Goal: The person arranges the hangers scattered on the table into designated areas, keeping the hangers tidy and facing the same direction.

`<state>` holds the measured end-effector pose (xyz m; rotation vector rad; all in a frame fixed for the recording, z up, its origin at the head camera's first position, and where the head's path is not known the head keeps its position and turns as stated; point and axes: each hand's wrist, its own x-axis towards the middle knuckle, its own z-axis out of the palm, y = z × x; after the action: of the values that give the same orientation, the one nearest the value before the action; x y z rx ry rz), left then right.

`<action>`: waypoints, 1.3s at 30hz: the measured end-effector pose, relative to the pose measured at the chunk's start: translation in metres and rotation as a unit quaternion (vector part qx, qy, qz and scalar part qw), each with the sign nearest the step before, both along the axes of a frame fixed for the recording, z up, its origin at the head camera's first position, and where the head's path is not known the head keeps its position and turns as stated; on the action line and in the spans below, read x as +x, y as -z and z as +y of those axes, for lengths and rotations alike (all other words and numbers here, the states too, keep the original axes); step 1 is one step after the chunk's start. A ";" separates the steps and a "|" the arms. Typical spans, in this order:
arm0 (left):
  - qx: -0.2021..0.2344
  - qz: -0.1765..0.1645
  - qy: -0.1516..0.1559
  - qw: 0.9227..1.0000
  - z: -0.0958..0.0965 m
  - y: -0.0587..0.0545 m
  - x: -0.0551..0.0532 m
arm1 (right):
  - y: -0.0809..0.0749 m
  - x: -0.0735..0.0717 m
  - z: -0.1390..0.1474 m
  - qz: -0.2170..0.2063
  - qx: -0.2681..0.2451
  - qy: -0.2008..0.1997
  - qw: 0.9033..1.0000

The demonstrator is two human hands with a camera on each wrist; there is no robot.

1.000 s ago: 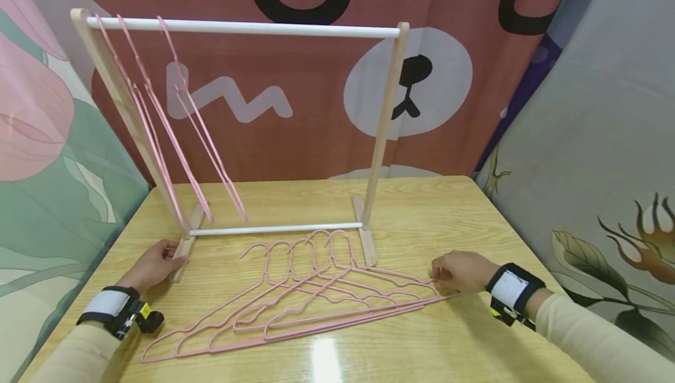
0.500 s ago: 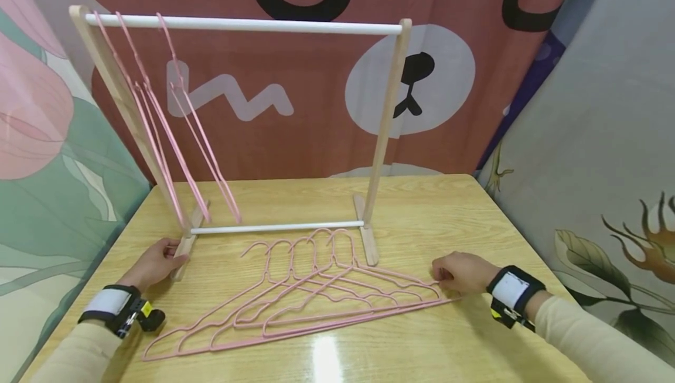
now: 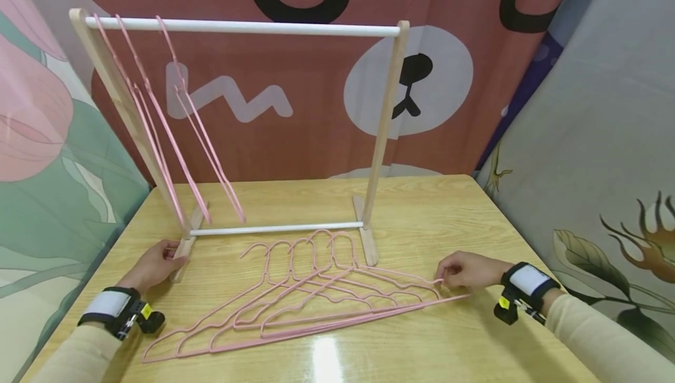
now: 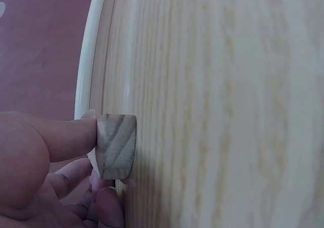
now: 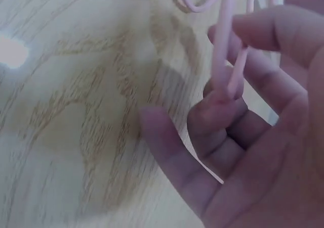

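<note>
At the lower left of the head view, my left hand [image 3: 153, 267] grips the front end of the wooden rack's left foot [image 3: 183, 252]. Thumb and fingers lie on opposite sides of that foot's end [image 4: 117, 147] in the left wrist view. Several pink hangers [image 3: 295, 331] lie overlapped on the table, hooks toward the rack. My right hand [image 3: 469, 270] holds the right corner of one of them; its fingers curl at the pink hanger's end [image 5: 221, 51] in the right wrist view, with one finger extended. Three more pink hangers [image 3: 211, 154] hang on the rack's left part.
The rack's white top bar [image 3: 253, 27] spans two wooden posts, and a white lower bar [image 3: 279, 229] joins them near the table. Its right foot [image 3: 370, 248] stands just behind the lying hangers. Patterned curtains [image 3: 590, 137] enclose the wooden table [image 3: 432, 213].
My right hand has shifted slightly to the right and its wrist has turned; the hanger end it holds has moved right with it. The left hand stays on the rack's foot.
</note>
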<state>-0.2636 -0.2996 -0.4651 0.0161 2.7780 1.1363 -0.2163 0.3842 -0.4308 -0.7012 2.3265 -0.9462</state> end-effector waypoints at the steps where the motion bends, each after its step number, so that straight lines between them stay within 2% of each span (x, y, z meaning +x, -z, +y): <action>1: -0.001 0.000 -0.001 1.000 0.000 0.000 0.000 | 0.000 0.000 0.001 -0.020 -0.010 0.002 1.000; 5: -0.004 -0.004 -0.006 1.000 0.000 0.001 -0.001 | 0.001 0.000 0.005 -0.064 -0.030 0.010 0.997; 12: -0.002 -0.002 -0.003 1.000 -0.001 0.004 -0.002 | 0.004 0.001 0.005 -0.102 -0.059 0.009 0.993; 21: -0.001 -0.012 -0.007 1.000 0.000 0.003 -0.002 | 0.007 0.001 0.002 -0.167 -0.096 0.005 0.981; 28: -0.001 -0.013 -0.008 1.000 0.000 0.002 -0.003 | 0.006 0.001 0.001 -0.173 -0.130 -0.003 0.976; 31: -0.003 -0.014 -0.007 1.000 -0.001 0.003 -0.003 | 0.006 0.002 0.002 -0.200 -0.152 -0.004 0.968; 37: 0.003 -0.009 -0.006 1.000 -0.002 0.005 -0.003 | 0.006 0.003 -0.001 -0.285 -0.242 -0.038 0.927; 39: 0.004 -0.008 -0.006 1.000 -0.002 0.005 -0.002 | 0.006 0.003 -0.002 -0.296 -0.259 -0.049 0.918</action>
<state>-0.2659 -0.3013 -0.4696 -0.0096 2.7626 1.1446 -0.2135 0.3821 -0.4366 -0.6068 1.5075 -1.5054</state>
